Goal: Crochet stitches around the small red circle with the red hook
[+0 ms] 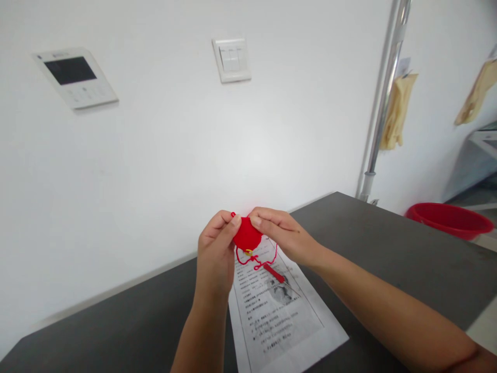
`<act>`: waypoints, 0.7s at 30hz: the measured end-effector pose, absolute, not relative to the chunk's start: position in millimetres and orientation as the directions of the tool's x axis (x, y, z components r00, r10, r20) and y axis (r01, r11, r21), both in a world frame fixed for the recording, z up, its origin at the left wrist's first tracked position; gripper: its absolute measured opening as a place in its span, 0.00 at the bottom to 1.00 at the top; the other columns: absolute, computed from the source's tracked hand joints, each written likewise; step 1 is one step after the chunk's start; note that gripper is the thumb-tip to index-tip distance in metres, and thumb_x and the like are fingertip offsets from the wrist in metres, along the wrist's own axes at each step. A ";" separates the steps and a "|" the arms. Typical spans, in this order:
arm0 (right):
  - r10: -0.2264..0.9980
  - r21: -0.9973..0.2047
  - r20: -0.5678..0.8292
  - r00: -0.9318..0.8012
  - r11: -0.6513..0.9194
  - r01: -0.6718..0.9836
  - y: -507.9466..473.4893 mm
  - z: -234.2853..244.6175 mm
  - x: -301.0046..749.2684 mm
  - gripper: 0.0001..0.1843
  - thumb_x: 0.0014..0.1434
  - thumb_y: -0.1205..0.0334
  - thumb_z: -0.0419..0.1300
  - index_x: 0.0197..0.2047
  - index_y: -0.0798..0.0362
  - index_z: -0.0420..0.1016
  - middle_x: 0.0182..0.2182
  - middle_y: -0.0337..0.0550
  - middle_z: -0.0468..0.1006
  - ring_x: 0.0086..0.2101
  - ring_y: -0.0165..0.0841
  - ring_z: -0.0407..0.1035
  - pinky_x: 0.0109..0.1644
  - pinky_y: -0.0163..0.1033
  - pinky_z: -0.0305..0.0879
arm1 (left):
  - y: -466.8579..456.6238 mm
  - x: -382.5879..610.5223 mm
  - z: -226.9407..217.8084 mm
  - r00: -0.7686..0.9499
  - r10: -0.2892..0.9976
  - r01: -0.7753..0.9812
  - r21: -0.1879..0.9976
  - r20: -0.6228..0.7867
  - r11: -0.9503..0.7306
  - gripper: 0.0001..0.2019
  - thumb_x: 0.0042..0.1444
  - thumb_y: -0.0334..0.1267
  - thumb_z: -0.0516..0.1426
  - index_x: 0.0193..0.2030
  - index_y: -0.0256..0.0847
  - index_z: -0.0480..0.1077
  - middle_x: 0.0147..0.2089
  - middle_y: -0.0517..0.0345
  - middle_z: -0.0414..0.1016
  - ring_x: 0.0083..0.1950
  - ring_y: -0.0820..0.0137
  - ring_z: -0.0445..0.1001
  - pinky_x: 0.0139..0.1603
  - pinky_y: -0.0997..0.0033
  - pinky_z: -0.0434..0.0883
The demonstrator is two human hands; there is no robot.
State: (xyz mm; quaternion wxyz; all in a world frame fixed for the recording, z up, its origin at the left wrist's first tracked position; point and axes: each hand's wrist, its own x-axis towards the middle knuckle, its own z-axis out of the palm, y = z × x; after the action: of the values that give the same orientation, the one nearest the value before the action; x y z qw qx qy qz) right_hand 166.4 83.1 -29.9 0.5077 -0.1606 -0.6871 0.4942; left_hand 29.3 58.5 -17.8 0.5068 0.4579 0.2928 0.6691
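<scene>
A small round red crocheted piece is held up above the dark table, pinched on both sides. My left hand grips its left edge with thumb and fingers closed. My right hand pinches its right edge. A red yarn loop hangs below the piece, with a small yellow ring at its lower rim. A red-handled crochet hook lies on a printed paper sheet just under the hands.
The dark grey table meets a white wall with an intercom panel and a light switch. A metal pole stands at the table's far corner. Yellow gloves hang beside it. A red basin sits at right.
</scene>
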 end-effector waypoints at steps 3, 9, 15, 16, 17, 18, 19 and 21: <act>0.725 -0.831 0.552 -0.412 0.521 -0.196 82.0 -29.5 166.5 0.22 0.67 0.47 0.52 0.27 0.52 0.63 0.24 0.34 0.62 0.26 0.28 0.57 0.33 0.36 0.56 | 57.5 24.7 -17.8 -0.091 0.919 -0.316 0.864 0.384 -0.393 0.11 0.51 0.40 0.67 0.25 0.39 0.71 0.22 0.64 0.71 0.24 0.76 0.65 0.26 0.78 0.64; 0.718 -0.748 0.586 -0.375 0.657 0.089 80.5 -27.8 169.3 0.15 0.65 0.57 0.54 0.27 0.53 0.66 0.25 0.36 0.68 0.28 0.29 0.61 0.34 0.37 0.57 | 60.6 21.9 -22.7 -0.066 0.876 -0.092 0.872 0.477 -0.482 0.08 0.56 0.38 0.64 0.28 0.40 0.72 0.27 0.63 0.73 0.29 0.74 0.68 0.32 0.75 0.67; 0.583 -0.507 0.720 -0.378 0.813 0.288 83.1 -28.0 171.7 0.17 0.67 0.58 0.50 0.26 0.52 0.65 0.24 0.38 0.68 0.28 0.30 0.61 0.35 0.37 0.56 | 62.8 22.0 -29.6 -0.143 0.837 0.035 0.848 0.528 -0.529 0.09 0.56 0.39 0.64 0.27 0.41 0.71 0.26 0.64 0.71 0.30 0.71 0.69 0.34 0.72 0.67; 0.592 -0.512 0.712 -0.377 0.806 0.297 83.2 -28.0 171.5 0.17 0.67 0.58 0.50 0.27 0.52 0.65 0.24 0.37 0.67 0.27 0.30 0.61 0.35 0.36 0.56 | 63.7 22.2 -29.8 -0.149 0.840 0.010 0.850 0.522 -0.526 0.09 0.56 0.39 0.64 0.27 0.41 0.71 0.26 0.64 0.71 0.29 0.72 0.68 0.33 0.73 0.67; 0.617 -0.541 0.690 -0.379 0.787 0.296 83.1 -27.9 171.1 0.17 0.67 0.57 0.50 0.27 0.52 0.64 0.24 0.37 0.68 0.27 0.29 0.61 0.34 0.36 0.56 | 64.7 22.2 -29.5 -0.148 0.848 -0.032 0.854 0.510 -0.519 0.10 0.55 0.39 0.64 0.27 0.41 0.70 0.25 0.64 0.71 0.28 0.72 0.68 0.32 0.73 0.67; 0.646 -0.579 0.659 -0.385 0.763 0.288 82.8 -27.7 170.6 0.17 0.68 0.57 0.50 0.27 0.52 0.64 0.24 0.36 0.68 0.26 0.29 0.61 0.33 0.35 0.55 | 65.8 22.2 -29.0 -0.142 0.858 -0.084 0.858 0.494 -0.507 0.10 0.55 0.39 0.64 0.27 0.41 0.70 0.25 0.65 0.71 0.28 0.73 0.68 0.32 0.74 0.66; 0.670 -0.615 0.629 -0.395 0.739 0.275 82.5 -27.6 169.9 0.17 0.68 0.57 0.50 0.27 0.52 0.64 0.23 0.36 0.68 0.26 0.28 0.61 0.32 0.35 0.55 | 66.7 22.0 -28.3 -0.137 0.869 -0.137 0.860 0.475 -0.491 0.10 0.54 0.39 0.65 0.26 0.41 0.70 0.25 0.65 0.71 0.28 0.73 0.68 0.32 0.74 0.66; 0.694 -0.657 0.590 -0.413 0.710 0.253 81.8 -27.5 168.9 0.19 0.69 0.56 0.49 0.27 0.52 0.64 0.23 0.35 0.68 0.25 0.28 0.61 0.32 0.35 0.56 | 68.0 21.5 -26.9 -0.125 0.885 -0.205 0.861 0.448 -0.465 0.11 0.54 0.40 0.65 0.27 0.41 0.70 0.25 0.65 0.71 0.27 0.73 0.67 0.32 0.75 0.66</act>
State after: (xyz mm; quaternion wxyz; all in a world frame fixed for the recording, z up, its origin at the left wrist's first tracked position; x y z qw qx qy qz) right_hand 168.9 81.8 -27.5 0.4551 -0.2941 -0.8049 0.2421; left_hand 21.5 68.0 -26.9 0.4030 0.5244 0.3241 0.6764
